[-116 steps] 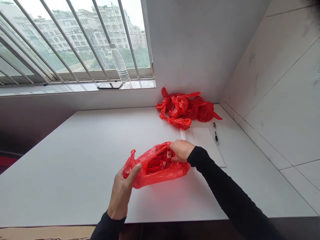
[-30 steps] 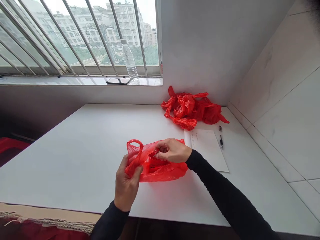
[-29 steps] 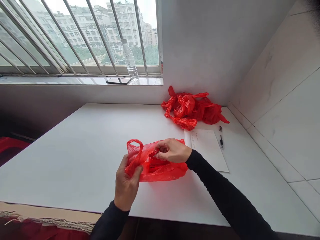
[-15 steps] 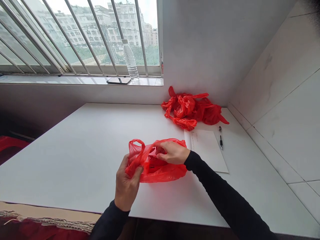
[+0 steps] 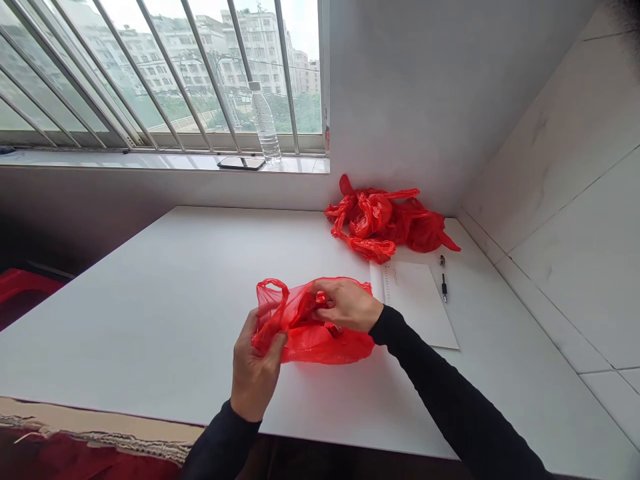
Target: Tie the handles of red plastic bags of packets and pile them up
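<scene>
Moved from the right end of a translucent red plastic bag (image 5: 325, 348) toward its middle since the earliest head-camera frame, the person's right hand (image 5: 349, 305) reaches into the bag's mouth, thumb and fingers curled around a small glossy red piece (image 5: 321, 298), though whether they grip it cannot be told. The left hand (image 5: 256, 370) pinches the bag's left end between thumb and closed fingers, below a raised loop handle (image 5: 273, 285), near the front edge of a smooth white table (image 5: 150, 300). Beyond lie crumpled red plastic bags (image 5: 385, 223), white paper (image 5: 423, 307) and a black-gripped pen (image 5: 444, 288).
</scene>
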Motion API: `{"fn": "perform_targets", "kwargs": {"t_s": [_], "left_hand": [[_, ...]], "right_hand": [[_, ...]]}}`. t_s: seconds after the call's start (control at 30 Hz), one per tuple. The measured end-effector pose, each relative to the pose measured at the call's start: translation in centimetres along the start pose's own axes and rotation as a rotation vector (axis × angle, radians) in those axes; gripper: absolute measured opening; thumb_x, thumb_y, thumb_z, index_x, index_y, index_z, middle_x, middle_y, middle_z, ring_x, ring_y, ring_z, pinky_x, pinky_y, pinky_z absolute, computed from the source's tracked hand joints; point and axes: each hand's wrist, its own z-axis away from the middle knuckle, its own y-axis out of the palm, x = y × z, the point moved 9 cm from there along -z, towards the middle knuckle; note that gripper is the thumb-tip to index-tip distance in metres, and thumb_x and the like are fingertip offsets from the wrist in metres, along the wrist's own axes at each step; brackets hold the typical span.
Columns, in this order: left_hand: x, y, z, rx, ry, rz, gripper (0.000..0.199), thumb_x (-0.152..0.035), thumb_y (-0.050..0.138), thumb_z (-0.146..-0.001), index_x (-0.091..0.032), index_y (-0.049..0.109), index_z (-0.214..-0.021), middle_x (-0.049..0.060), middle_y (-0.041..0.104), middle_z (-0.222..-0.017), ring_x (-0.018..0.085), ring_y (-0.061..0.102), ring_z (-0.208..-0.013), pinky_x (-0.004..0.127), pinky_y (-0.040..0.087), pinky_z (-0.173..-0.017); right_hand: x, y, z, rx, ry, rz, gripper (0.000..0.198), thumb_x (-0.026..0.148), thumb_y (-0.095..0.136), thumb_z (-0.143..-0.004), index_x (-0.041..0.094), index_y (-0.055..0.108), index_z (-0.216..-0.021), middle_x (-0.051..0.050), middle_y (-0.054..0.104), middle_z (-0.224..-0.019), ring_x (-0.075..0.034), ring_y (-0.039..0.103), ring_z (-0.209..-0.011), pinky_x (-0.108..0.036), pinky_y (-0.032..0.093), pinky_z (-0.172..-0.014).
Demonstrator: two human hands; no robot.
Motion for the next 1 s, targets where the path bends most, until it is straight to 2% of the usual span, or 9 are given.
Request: {"fn": "perform_targets", "kwargs": {"t_s": [0.1, 0.23, 0.33, 0.43, 0.5, 0.63, 0.77, 0.9, 1.0], "left_hand": [[-0.2, -0.1, 0.0, -0.014, 0.008, -0.006, 0.030, -0.030, 0.060, -0.087, -0.022, 0.059, -0.115, 0.002, 0.065, -0.096, 0.018, 0.061, -0.079, 0.028, 0.051, -0.070], [-0.2, -0.3, 0.2, -0.034, -0.005, 0.003, 0.030, -0.032, 0.062, -0.087, -0.022, 0.059, -0.115, 0.001, 0.063, -0.091, 0.018, 0.062, -0.077, 0.028, 0.053, -0.069], [-0.4, -0.3, 0.4, -0.043, 0.011, 0.025, 0.034, -0.033, 0.064, -0.087, -0.022, 0.057, -0.118, 0.002, 0.063, -0.094, 0.018, 0.062, -0.078, 0.029, 0.054, -0.071], [-0.7, -0.4, 0.4, -0.052, 0.036, 0.037, 0.034, -0.032, 0.064, -0.088, -0.023, 0.057, -0.120, 0.004, 0.064, -0.106, 0.017, 0.063, -0.085, 0.027, 0.055, -0.076], [-0.8, -0.4, 0.4, -0.054, 0.042, 0.028, 0.033, -0.031, 0.063, -0.088, -0.023, 0.058, -0.120, 0.004, 0.064, -0.109, 0.016, 0.062, -0.087, 0.026, 0.055, -0.077], [-0.8, -0.3, 0.4, -0.041, 0.038, 0.016, 0.034, -0.031, 0.063, -0.088, -0.022, 0.057, -0.120, 0.004, 0.065, -0.103, 0.015, 0.063, -0.080, 0.025, 0.055, -0.073], [-0.7, 0.0, 0.4, -0.022, 0.021, 0.035, 0.036, -0.031, 0.064, -0.087, -0.020, 0.056, -0.121, 0.004, 0.066, -0.098, 0.015, 0.064, -0.076, 0.026, 0.056, -0.069], [-0.7, -0.1, 0.4, -0.043, 0.027, 0.036, 0.035, -0.031, 0.064, -0.086, -0.020, 0.057, -0.119, 0.005, 0.067, -0.103, 0.017, 0.066, -0.080, 0.027, 0.057, -0.070], [-0.7, -0.2, 0.4, -0.054, 0.039, 0.022, 0.035, -0.031, 0.063, -0.086, -0.021, 0.057, -0.120, 0.005, 0.067, -0.102, 0.017, 0.065, -0.083, 0.027, 0.056, -0.073]], "right_hand": [[-0.2, -1.5, 0.4, 0.014, 0.017, -0.183, 0.016, 0.026, 0.062, -0.087, 0.022, 0.064, -0.102, 0.005, 0.060, -0.070, -0.011, 0.054, -0.065, -0.024, 0.041, -0.064], [-0.3, -2.0, 0.6, 0.100, -0.005, -0.293, 0.021, 0.033, 0.061, -0.091, 0.019, 0.067, -0.106, -0.002, 0.071, -0.088, -0.015, 0.064, -0.081, -0.027, 0.049, -0.075], [0.5, -1.2, 0.9, 0.223, -0.073, -0.342, 0.026, 0.035, 0.059, -0.094, 0.021, 0.066, -0.115, -0.004, 0.071, -0.108, -0.018, 0.066, -0.098, -0.029, 0.051, -0.085], [0.4, 0.3, 1.2, 0.329, -0.095, -0.234, 0.035, 0.027, 0.054, -0.096, 0.027, 0.056, -0.131, -0.001, 0.071, -0.106, -0.016, 0.067, -0.091, -0.028, 0.051, -0.081], [-1.3, 0.6, 0.7, 0.248, 0.008, -0.007, 0.032, 0.024, 0.051, -0.096, 0.025, 0.055, -0.127, -0.001, 0.070, -0.095, -0.016, 0.065, -0.083, -0.028, 0.050, -0.075], [-4.0, 0.8, -0.4, 0.041, 0.170, 0.305, 0.020, 0.019, 0.052, -0.092, 0.016, 0.062, -0.109, -0.011, 0.068, -0.099, -0.026, 0.063, -0.098, -0.036, 0.045, -0.082], [-4.5, 1.6, -0.8, 0.027, 0.185, 0.333, 0.022, 0.019, 0.063, -0.085, 0.016, 0.064, -0.108, -0.013, 0.065, -0.100, -0.029, 0.060, -0.104, -0.039, 0.044, -0.086], [-3.2, 0.5, -0.6, -0.017, 0.124, 0.288, 0.030, 0.024, 0.071, -0.080, 0.020, 0.064, -0.110, -0.010, 0.060, -0.110, -0.025, 0.056, -0.108, -0.035, 0.044, -0.091], [-1.8, -0.3, -0.4, -0.035, 0.055, 0.212, 0.026, 0.027, 0.074, -0.078, 0.021, 0.062, -0.101, -0.006, 0.059, -0.113, -0.020, 0.055, -0.111, -0.030, 0.044, -0.092]]}}
